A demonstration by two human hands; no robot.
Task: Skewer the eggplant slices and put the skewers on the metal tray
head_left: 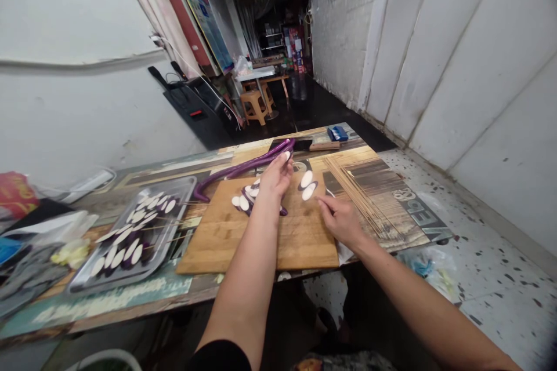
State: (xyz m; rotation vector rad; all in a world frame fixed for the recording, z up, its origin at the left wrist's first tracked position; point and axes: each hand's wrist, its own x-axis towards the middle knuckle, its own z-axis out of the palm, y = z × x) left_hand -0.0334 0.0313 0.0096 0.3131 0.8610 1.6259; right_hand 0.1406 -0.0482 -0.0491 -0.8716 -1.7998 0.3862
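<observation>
My left hand (277, 175) reaches over the wooden cutting board (226, 235), its fingers closed on an aubergine slice at its tip. More purple-skinned aubergine slices (243, 202) lie under and beside it. Two more slices (307, 184) sit at the board's far right. My right hand (342, 219) rests at the board's right edge, fingers pinched together on what looks like a thin bamboo skewer. Whole long aubergines (246, 166) lie behind the board.
A metal tray (176, 215) at the left holds several skewered aubergine slices. Loose bamboo skewers (369, 197) are spread on the table to the right. A cleaver (300, 144) and a blue box (337, 133) lie at the far end. Plastic bags sit at far left.
</observation>
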